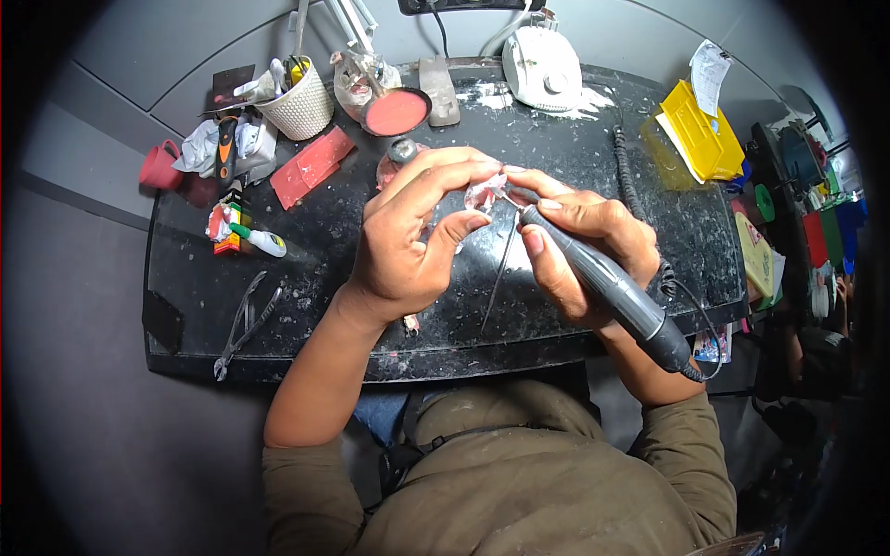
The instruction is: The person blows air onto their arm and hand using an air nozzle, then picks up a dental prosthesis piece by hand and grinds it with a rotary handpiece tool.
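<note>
Between the thumb and fingers of my left hand (413,222) is a small clear-and-pink dental plate (482,193), partly covered by the fingertips. My right hand (593,236) is wrapped round a dark grey rotary handpiece (607,287), which slants up and left. Its thin bit (512,200) points at the dental plate; whether the two touch I cannot tell. Both hands are close together above the black table (565,343). A thin dark pointed tool (501,273) lies on the tabletop below them. Near my left wrist is a small pink-and-white piece (411,324).
Metal pliers (243,329) and a green-capped bottle (260,241) lie at left. Behind are pink sheets (313,167), a pan of pink material (397,112), a woven cup (301,102) and a white control unit (542,69). A coiled cord (626,176) and yellow tray (700,134) are at right.
</note>
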A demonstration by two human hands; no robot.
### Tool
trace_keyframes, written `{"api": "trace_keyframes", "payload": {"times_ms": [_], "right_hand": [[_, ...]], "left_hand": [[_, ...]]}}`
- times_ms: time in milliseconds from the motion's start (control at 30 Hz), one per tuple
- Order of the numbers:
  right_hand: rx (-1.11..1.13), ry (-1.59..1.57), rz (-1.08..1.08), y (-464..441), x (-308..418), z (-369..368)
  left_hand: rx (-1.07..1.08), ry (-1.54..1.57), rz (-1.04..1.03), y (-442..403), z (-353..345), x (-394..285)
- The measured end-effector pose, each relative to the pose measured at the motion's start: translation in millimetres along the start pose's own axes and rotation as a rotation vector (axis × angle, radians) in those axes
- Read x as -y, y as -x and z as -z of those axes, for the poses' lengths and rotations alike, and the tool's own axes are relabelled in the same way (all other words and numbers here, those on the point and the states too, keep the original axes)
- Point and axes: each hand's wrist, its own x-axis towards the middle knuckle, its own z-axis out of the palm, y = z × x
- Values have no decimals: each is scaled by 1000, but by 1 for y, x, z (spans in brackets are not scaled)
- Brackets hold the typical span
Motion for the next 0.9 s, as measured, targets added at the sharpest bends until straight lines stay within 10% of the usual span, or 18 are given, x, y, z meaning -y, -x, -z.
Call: {"api": "trace_keyframes", "payload": {"times_ms": [900], "right_hand": [[15,37,14,0,-2,0]], "left_hand": [[-86,-119,-75,-4,-4,-4]]}}
